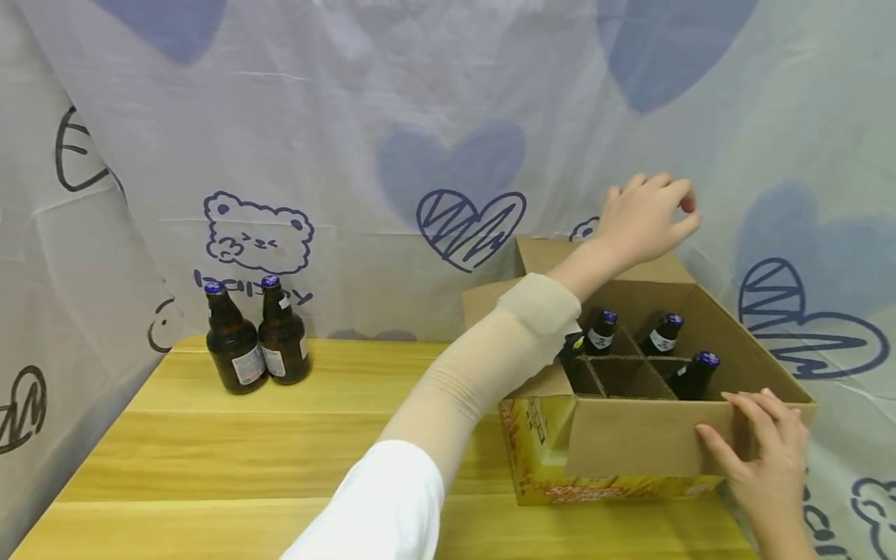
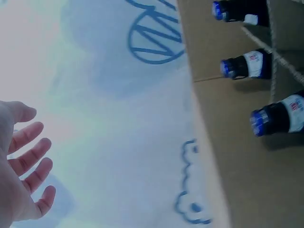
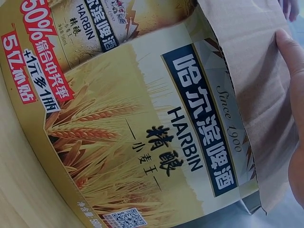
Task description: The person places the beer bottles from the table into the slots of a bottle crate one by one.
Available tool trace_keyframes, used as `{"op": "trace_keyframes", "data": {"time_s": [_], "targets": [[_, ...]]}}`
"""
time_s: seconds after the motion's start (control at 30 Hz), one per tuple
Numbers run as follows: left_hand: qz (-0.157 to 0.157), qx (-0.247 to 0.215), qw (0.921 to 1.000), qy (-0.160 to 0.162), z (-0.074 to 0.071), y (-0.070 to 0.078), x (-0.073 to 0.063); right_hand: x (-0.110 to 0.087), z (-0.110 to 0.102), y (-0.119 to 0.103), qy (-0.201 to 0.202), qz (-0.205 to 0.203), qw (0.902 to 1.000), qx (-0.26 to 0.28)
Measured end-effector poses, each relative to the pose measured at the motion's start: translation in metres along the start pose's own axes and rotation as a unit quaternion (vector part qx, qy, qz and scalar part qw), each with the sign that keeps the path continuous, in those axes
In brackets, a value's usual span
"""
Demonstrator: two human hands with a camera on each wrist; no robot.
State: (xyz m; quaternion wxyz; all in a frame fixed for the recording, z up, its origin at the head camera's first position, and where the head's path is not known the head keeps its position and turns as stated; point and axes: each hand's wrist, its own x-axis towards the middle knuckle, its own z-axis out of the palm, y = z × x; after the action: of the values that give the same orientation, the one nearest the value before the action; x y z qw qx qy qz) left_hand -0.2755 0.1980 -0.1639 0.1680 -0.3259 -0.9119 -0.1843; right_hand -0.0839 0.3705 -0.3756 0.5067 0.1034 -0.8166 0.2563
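Note:
A cardboard beer box (image 1: 616, 447), printed yellow with wheat, stands open on the right of the table. Inside, cardboard dividers separate dark bottles with blue caps, among them a front-right beer bottle (image 1: 693, 376) and one behind it (image 1: 663, 334). My left hand (image 1: 647, 218) hovers over the box's back side, holding nothing, its fingers loosely bent and apart in the left wrist view. My right hand (image 1: 770, 451) rests on the folded-down front flap (image 1: 644, 437), fingertips at the top edge and thumb spread on the cardboard. The left forearm hides part of the box's left side.
Two brown beer bottles (image 1: 236, 342) (image 1: 283, 334) stand side by side at the table's back left. The wooden table (image 1: 231, 459) reaches a pale curtain (image 1: 350, 117) with blue hearts and bear drawings. Other box flaps stick outward at the back and left.

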Motion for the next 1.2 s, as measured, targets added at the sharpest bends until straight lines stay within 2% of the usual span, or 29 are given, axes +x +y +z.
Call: {"op": "trace_keyframes", "data": {"time_s": [0.13,0.33,0.5,0.63,0.83,0.97,1.07,1.2], "targets": [[0.002,0.007,0.9998,0.019,-0.025,-0.002,-0.01,-0.001,0.005,0.003,0.003,-0.008,1.0,0.005],[0.006,0.028,0.9982,0.052,-0.055,-0.014,-0.032,0.002,0.005,0.008,-0.001,-0.01,0.9999,0.005],[0.013,0.03,0.9961,0.081,-0.075,-0.03,-0.058,0.004,0.003,0.013,-0.002,-0.009,0.9999,-0.005],[0.013,0.022,0.994,0.106,-0.085,-0.046,-0.081,0.005,0.002,0.015,-0.008,-0.001,1.0,-0.006],[0.038,0.022,0.9848,0.168,-0.082,-0.071,-0.114,0.004,-0.003,0.014,-0.02,0.016,0.9996,-0.01],[0.06,0.048,0.972,0.222,-0.072,-0.094,-0.139,0.004,-0.004,0.013,-0.034,0.024,0.999,-0.016],[0.071,0.083,0.9628,0.247,-0.065,-0.114,-0.161,0.003,-0.002,0.015,-0.027,0.019,0.9994,-0.012],[0.077,0.121,0.9558,0.257,-0.058,-0.138,-0.192,0.001,0.001,0.019,-0.008,0.012,0.9998,-0.012]]}}
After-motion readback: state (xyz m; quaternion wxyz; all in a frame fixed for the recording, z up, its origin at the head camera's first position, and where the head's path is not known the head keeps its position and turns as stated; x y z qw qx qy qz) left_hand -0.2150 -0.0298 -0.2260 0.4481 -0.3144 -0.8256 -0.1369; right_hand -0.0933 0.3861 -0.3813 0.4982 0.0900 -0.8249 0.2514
